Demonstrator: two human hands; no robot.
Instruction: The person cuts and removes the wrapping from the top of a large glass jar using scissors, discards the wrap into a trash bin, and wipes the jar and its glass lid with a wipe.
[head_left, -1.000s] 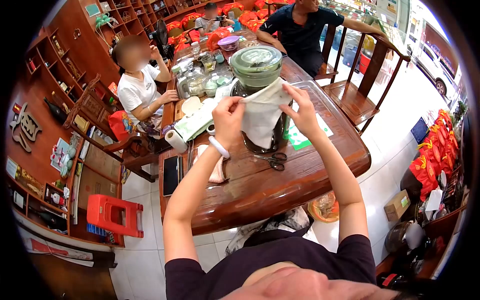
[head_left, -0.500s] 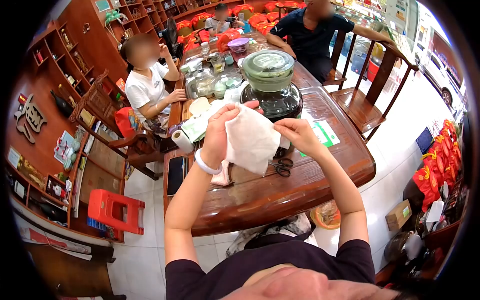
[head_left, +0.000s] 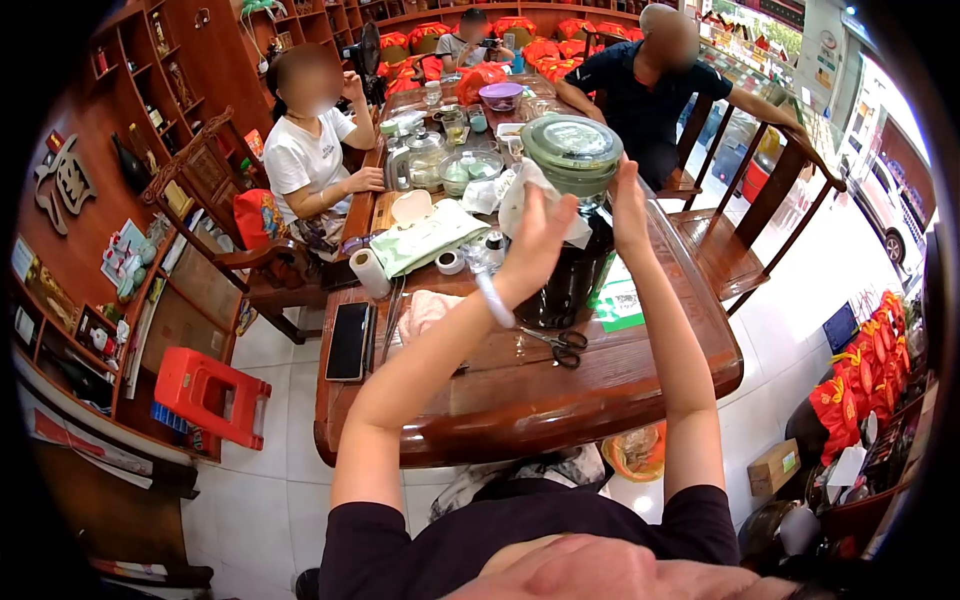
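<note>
A large dark glass jar [head_left: 570,285] with a greenish glass lid [head_left: 572,145] stands on the wooden table in front of me. My left hand [head_left: 540,240] holds a white wipe [head_left: 513,200] against the left side of the jar's top, its fingers partly covered by the wipe. On the other side, my right hand [head_left: 630,210] rests along the lid's right edge with fingers stretched upward. Scissors [head_left: 570,348] with dark handles lie near the jar's base. A pink cloth [head_left: 428,315] is on the table beneath my left forearm.
To the left are a phone [head_left: 348,342], a white roll [head_left: 370,273], a tape roll [head_left: 450,262] and a green-white wipes packet [head_left: 430,238]. Glass teaware [head_left: 420,160] stands farther back. Several people sit around the table. A red stool [head_left: 212,398] is on the floor.
Both hands held the wipe spread in front of the jar. Now my left hand has it against the jar's top, and my right hand has released it and moved to the lid's right side.
</note>
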